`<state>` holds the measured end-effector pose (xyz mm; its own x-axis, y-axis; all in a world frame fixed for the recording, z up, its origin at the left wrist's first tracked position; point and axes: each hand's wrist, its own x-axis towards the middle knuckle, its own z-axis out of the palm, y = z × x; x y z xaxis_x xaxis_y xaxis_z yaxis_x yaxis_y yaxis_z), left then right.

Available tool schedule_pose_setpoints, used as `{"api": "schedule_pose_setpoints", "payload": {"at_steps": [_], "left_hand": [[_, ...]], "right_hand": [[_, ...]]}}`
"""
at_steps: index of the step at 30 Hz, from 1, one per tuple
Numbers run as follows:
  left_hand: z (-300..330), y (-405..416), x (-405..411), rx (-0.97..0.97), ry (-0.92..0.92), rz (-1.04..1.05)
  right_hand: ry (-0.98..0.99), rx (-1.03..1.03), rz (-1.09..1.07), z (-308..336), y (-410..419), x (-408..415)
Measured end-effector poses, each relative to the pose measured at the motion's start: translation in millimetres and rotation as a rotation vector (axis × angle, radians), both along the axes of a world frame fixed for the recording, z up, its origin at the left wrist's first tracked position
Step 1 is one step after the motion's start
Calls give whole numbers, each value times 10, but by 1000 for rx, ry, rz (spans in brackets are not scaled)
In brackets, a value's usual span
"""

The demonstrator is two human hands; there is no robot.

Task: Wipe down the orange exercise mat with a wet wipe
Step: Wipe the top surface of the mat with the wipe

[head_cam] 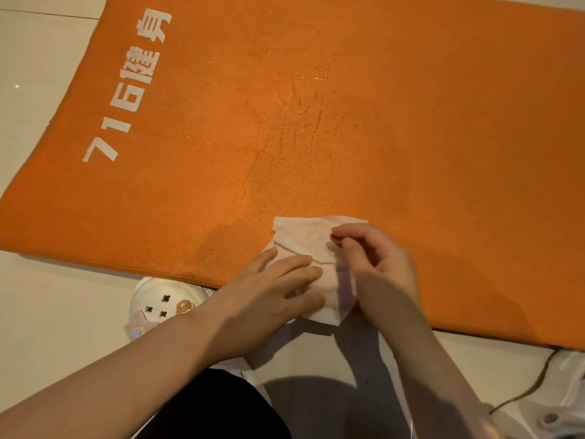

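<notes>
Both hands work the wet wipe [304, 239] at the near long edge of the orange exercise mat [443, 153]: left hand [278, 280] presses it flat with straight fingers, right hand [376, 258] pinches its fold. Unwiped mat stretches away, long axis sideways.

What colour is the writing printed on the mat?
White, on the orange mat; the writing shows clearly in the head view.

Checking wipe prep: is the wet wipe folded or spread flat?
Partly folded: the wet wipe shows overlapping layers, with both hands on it.
</notes>
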<state>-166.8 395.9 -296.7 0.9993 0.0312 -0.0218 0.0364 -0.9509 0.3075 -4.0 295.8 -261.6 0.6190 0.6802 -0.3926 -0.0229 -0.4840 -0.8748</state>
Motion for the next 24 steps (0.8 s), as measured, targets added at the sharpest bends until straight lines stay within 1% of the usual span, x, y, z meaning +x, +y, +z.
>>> {"api": "schedule_pose_setpoints", "payload": {"at_steps": [1,3,5,7,11,13,15,17,19,21,22,24], "left_hand": [[-1,3,-14,0,-5,0],[3,22,-36,-12,-26,-1],[22,48,-57,-27,-24,-2],[57,93,-56,-19,-1,-14],[138,182,-12,-92,62,-39],[158,189,-20,-122,87,-34],[171,208,-67,-123,72,9],[180,271,-137,-98,44,125],[181,383,-204,-41,73,307],[169,510,-290,-1,194,512],[153,560,-344,-11,262,618],[107,625,-455,-49,368,774]], "right_hand": [[-18,-57,74,-8,22,-68],[-136,-159,237,-101,43,-165],[-209,-230,320,-201,61,-207],[-262,-290,310,-292,80,-144],[-509,-358,274,-450,133,245],[-591,-420,290,-504,140,436],[-658,-491,332,-561,137,505],[-740,-540,431,-594,180,370],[-797,-523,561,-639,252,36],[-827,-412,693,-639,318,-410],[-850,-341,767,-628,334,-627],[-809,-273,892,-500,369,-893]]}}
